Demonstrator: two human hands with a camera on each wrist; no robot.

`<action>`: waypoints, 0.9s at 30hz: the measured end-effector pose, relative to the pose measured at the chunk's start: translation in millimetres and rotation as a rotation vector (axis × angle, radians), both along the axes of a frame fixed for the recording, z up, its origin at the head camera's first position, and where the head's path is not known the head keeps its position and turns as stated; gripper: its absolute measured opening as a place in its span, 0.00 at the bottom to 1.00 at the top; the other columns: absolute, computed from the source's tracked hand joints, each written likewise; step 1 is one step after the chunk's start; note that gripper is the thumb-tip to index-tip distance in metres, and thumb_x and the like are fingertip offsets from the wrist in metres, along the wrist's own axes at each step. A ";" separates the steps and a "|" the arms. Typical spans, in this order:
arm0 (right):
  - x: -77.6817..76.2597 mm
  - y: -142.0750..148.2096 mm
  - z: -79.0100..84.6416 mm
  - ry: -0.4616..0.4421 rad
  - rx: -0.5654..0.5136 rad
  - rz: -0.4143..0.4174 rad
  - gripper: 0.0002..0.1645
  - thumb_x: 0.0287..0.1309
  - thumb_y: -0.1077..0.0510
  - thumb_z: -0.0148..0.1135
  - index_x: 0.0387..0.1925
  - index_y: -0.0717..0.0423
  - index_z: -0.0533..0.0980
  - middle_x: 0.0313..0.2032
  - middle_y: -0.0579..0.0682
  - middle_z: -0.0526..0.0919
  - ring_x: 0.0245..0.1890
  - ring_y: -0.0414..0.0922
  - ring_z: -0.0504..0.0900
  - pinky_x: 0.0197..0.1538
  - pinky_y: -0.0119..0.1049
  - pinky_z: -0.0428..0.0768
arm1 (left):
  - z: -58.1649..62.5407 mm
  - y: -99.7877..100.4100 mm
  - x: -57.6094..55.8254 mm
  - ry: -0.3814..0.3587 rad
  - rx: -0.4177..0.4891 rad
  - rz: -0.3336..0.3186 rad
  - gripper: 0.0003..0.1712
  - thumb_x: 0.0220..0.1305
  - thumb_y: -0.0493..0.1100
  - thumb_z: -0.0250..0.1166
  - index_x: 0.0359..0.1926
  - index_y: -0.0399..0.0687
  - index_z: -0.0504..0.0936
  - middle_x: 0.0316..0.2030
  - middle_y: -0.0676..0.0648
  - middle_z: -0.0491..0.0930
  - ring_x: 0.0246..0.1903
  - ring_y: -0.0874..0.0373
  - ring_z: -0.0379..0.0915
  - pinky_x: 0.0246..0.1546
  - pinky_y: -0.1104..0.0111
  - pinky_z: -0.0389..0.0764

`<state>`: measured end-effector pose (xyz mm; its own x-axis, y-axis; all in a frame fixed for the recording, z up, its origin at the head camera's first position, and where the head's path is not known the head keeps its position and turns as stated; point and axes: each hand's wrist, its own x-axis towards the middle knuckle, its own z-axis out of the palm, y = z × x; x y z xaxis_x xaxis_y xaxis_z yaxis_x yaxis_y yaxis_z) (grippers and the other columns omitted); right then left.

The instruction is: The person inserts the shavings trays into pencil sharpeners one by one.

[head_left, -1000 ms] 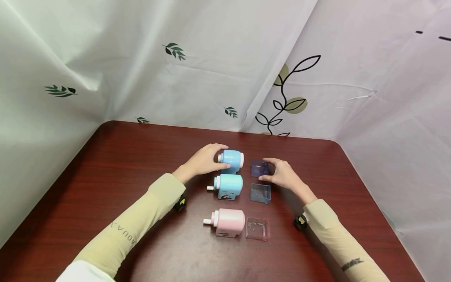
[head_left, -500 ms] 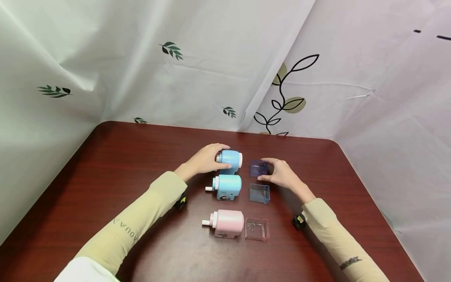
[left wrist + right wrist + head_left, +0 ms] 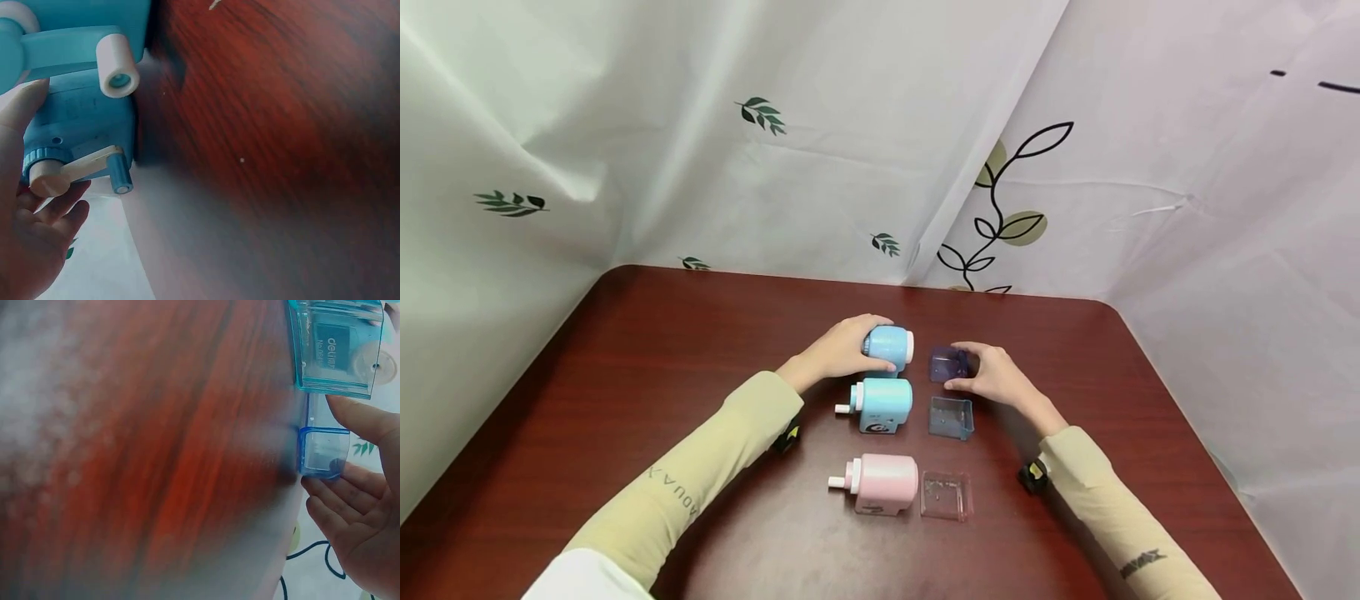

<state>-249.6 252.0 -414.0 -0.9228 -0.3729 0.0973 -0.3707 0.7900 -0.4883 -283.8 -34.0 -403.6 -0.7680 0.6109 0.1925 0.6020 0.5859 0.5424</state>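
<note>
Three crank pencil sharpeners stand in a column. At the far end, my left hand [image 3: 844, 348] grips a blue sharpener [image 3: 889, 343], thumb on the near side and fingers on the far side. Its crank [image 3: 94, 164] shows in the left wrist view. Nearer stand a light-blue sharpener [image 3: 887, 402] and a pink sharpener [image 3: 886, 482]. To their right lie three see-through shavings drawers. My right hand [image 3: 1000, 375] holds the far blue-violet drawer [image 3: 323, 453] between thumb and fingers. A teal drawer [image 3: 951, 417] and a pink drawer [image 3: 945, 496] containing dark bits lie nearer.
Everything rests on a dark red-brown wooden table [image 3: 715, 333] with rounded far corners. White sheeting [image 3: 820, 183] with leaf prints hangs behind it and along both sides.
The head view has shifted slightly, so the scene sits a little lower and further left. Both hands keep their holds, and the sharpeners and drawers stay in place.
</note>
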 end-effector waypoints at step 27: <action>-3.7 -0.8 -2.1 0.052 0.016 0.028 0.32 0.38 0.48 0.72 0.47 0.56 0.75 0.33 0.53 0.83 0.31 0.40 0.78 0.35 0.40 0.77 | -4.7 4.6 -1.1 0.022 0.014 0.013 0.39 0.46 0.58 0.70 0.56 0.44 0.68 0.46 0.45 0.75 0.40 0.56 0.70 0.43 0.59 0.74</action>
